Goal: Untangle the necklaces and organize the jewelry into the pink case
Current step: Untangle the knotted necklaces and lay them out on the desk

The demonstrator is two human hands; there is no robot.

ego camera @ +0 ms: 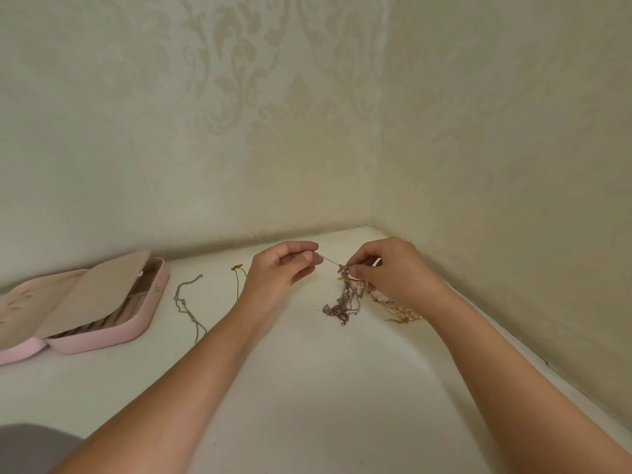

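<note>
Head view: the left hand (284,265) pinches one thin chain strand (330,260) between thumb and forefinger and draws it out leftward from the tangle of necklaces (345,295). The right hand (393,268) pinches the top of that tangle, so the strand runs taut between the two hands. The tangle's lower part rests on the white tabletop (307,388). A red thread shows within it, and a pale beaded strand (403,313) trails out to its right under the right wrist.

Left of the tangle, a silver chain (188,302) and a thin gold necklace with a yellow flower pendant (237,278) lie apart from it and from each other, seemingly already freed. Well to the left of the tangle, the pink case (102,342) lies open with a beige flap (95,292) over part of its compartments. No necklace can be seen inside it.

By my reading the work is in an early-to-middle stage: two pieces are loose, several remain knotted, and nothing is yet packed.
</note>
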